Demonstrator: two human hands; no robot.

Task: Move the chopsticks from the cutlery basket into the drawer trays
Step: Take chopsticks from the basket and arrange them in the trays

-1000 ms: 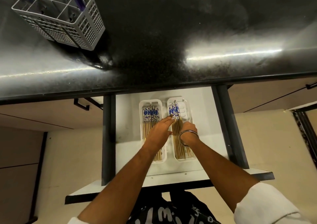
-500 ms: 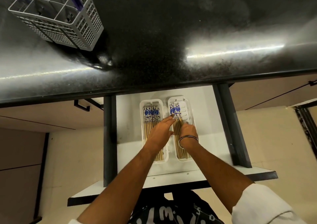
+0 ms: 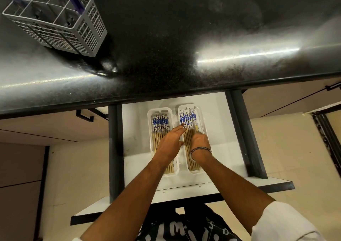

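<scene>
Two white trays lie side by side in the open drawer (image 3: 136, 130). The left tray (image 3: 149, 130) and the right tray (image 3: 204, 124) each hold wooden chopsticks with blue-patterned ends (image 3: 160, 122) (image 3: 187, 118). My left hand (image 3: 170, 142) reaches across the left tray, its straight fingertips touching the chopsticks in the right tray. My right hand (image 3: 200, 141), with a bangle on the wrist, sits over the right tray with its fingers curled down on chopsticks there. The grey cutlery basket (image 3: 55, 25) stands on the counter at the far left; I see no chopsticks in it.
The black countertop (image 3: 175, 38) overhangs the back of the drawer. Dark drawer rails (image 3: 115, 148) (image 3: 245, 139) run along both sides. A cabinet handle (image 3: 84, 115) is at the left, and tiled floor lies below.
The blue ends in the right tray now spread further towards its right side. Both hands stay over the trays, shifted only slightly.
</scene>
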